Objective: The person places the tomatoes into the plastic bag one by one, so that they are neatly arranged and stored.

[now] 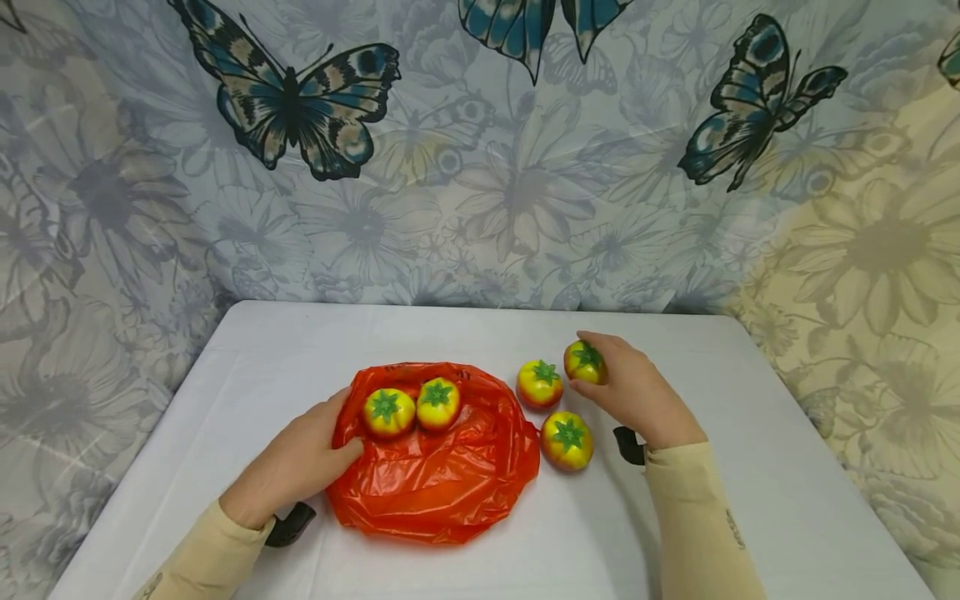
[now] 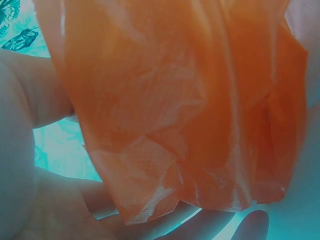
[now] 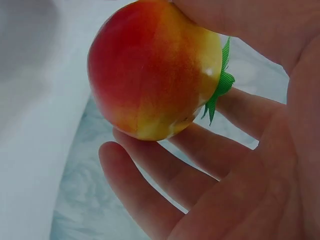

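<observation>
My right hand (image 1: pixel 637 387) holds a toy tomato (image 1: pixel 585 362) between thumb and fingers, over the table's right half. In the right wrist view this tomato (image 3: pixel 155 70) is glossy red and yellow with a green fabric calyx. Just left of that hand, two more toy tomatoes, one farther back (image 1: pixel 539 384) and one nearer (image 1: pixel 567 442), sit on the table. A crumpled red plastic bag (image 1: pixel 450 492) lies in the middle, with two tomatoes at its far part, a left one (image 1: pixel 389 413) and a right one (image 1: pixel 438 404). My left hand (image 1: pixel 300 454) grips the bag's left edge; its fingertips are behind the plastic (image 2: pixel 150 100).
A white table (image 1: pixel 300 333) carries everything. Behind it and along the sides hangs a floral backdrop (image 1: pixel 525 192) with large butterflies. Each wrist bears a dark device, the left one (image 1: pixel 290 525) beside the bag and the right one (image 1: pixel 629 445) near the closest loose tomato.
</observation>
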{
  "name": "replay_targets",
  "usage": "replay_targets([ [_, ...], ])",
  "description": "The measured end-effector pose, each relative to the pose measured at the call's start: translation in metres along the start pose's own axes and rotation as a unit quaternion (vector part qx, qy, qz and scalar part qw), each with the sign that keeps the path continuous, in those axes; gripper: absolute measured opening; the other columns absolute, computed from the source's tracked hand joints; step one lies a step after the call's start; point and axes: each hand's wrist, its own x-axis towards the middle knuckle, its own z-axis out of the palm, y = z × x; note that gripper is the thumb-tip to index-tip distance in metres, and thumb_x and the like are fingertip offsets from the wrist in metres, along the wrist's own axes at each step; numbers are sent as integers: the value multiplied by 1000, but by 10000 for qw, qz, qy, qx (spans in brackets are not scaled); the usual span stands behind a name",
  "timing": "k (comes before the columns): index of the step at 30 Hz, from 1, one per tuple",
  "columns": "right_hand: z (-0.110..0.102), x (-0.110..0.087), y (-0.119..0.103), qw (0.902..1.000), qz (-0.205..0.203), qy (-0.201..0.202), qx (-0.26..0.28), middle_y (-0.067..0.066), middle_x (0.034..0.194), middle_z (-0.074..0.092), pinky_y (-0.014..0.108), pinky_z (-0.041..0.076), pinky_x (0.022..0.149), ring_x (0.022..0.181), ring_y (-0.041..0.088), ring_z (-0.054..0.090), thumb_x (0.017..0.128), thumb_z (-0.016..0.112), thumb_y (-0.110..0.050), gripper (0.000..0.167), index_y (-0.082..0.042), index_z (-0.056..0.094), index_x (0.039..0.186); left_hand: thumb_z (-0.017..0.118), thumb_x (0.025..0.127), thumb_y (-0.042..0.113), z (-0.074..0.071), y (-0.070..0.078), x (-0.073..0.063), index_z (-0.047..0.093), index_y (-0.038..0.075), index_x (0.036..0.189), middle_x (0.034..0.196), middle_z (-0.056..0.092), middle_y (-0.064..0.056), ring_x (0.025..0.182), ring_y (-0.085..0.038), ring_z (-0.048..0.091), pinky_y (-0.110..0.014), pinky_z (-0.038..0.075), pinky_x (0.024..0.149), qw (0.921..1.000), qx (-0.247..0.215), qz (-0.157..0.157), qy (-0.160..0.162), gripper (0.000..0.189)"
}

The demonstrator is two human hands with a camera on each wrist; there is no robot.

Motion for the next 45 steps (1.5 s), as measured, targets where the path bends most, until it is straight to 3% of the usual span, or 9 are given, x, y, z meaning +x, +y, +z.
replay_targets([
  [13, -2, -14, -41, 9987, -499, 59, 32, 15, 164, 51, 66, 49, 116, 146, 43, 54, 96, 83, -31, 77, -14, 47, 163, 64, 100, 22, 0, -2, -1, 30, 4, 170, 163, 54, -18, 142, -36, 59, -63, 51, 115, 10000, -7, 62, 67, 80],
  [31, 23, -21, -83, 9941, -1071, -149, 40, 6, 154, 61, 51, 61, 105, 126, 26, 67, 94, 85, -35, 76, -19, 51, 160, 65, 99, 21, -2, -2, 1, 30, 3, 169, 159, 57, -19, 134, -33, 63, -61, 54, 112, 10000, -33, -8, 10, 80],
  [45, 44, -29, -115, 9877, -1507, -411, -76, -1, 155, 61, 47, 58, 111, 134, 23, 66, 93, 86, -39, 74, -22, 55, 158, 64, 98, 18, -3, -2, 0, 33, 4, 168, 157, 59, -18, 137, -35, 62, -62, 52, 114, 9996, -57, 206, 159, 78],
])
